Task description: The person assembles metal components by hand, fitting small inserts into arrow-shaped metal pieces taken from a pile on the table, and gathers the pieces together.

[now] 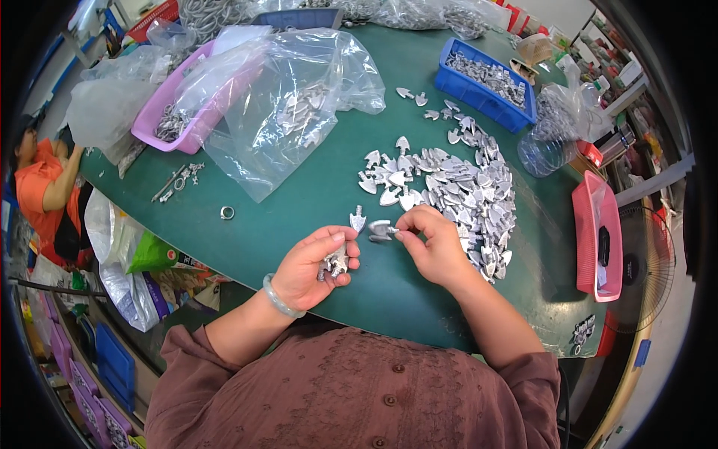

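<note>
My left hand (pixel 318 263), a pale bangle on its wrist, curls round several small silver metal pieces (pixel 333 263). Between the thumb and fingers of my right hand (pixel 426 243) is a silver spade-shaped metal piece (pixel 380 230), slightly blurred, pinched by its stem. Another spade-shaped piece (pixel 357 218) lies on the green table (pixel 299 194) just beyond my left fingertips. A large heap of the same silver pieces (pixel 464 191) spreads over the table to the right, beyond and beside my right hand.
At the far right stands a blue bin (pixel 486 82) of metal pieces. A pink basket (pixel 598 239) sits at the right edge, near a fan (pixel 643 262). Far left are a purple basket (pixel 196 131), a clear plastic bag (pixel 299 105) and a metal ring (pixel 226 212). A person in orange (pixel 45 179) is beyond the left edge.
</note>
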The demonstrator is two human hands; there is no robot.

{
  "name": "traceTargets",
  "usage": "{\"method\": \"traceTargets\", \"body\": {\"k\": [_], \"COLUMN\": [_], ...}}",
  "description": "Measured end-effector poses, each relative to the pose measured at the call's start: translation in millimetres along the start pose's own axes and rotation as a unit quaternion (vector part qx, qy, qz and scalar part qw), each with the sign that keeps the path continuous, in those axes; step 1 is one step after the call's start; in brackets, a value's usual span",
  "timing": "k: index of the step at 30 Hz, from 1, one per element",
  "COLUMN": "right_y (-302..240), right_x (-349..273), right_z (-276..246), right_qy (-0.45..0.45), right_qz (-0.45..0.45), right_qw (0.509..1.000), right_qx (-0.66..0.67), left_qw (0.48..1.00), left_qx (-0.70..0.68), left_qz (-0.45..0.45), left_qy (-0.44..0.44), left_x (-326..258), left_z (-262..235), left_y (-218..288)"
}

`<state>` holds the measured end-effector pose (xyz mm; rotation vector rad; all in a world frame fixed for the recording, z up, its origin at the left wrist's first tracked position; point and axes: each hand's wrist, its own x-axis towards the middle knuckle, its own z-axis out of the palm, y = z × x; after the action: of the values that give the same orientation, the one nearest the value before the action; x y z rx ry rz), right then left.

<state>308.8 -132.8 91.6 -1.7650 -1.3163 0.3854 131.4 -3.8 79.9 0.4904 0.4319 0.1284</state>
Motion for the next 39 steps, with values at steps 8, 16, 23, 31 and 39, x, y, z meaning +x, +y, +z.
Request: {"method": "traceTargets", "body": {"k": [8,16,23,31,39], "right_y": [-12,-15,-16,-13,4], "right_x": [-7,-9,-13,-12,-11], "right_z": [-7,-7,-8,-8,-11], "right_qy": [-0.047,-0.095,-0.101,-0.088,-0.041], "right_qz": [0.052,0.164,0.132,0.051,-0.067], "right_qw": [0.992,0.953,0.960,0.976,0.988], "right_qx": [0.103,0.236,0.225,0.195,-0.135], "left_qw": [0.997,0.995,0.995,0.996,0.998], "left_qx": [0.069,0.072,0.036,0.078,0.042], "left_qz": [-0.023,-0.066,-0.093,-0.034,-0.035], "left_qy": [0.037,0.026,-0.013,0.023,0.021], "left_x": [5,7,6,4,2], "left_z": [13,16,15,19,16], "left_y": [-3,-8,-10,-13,-12]}}
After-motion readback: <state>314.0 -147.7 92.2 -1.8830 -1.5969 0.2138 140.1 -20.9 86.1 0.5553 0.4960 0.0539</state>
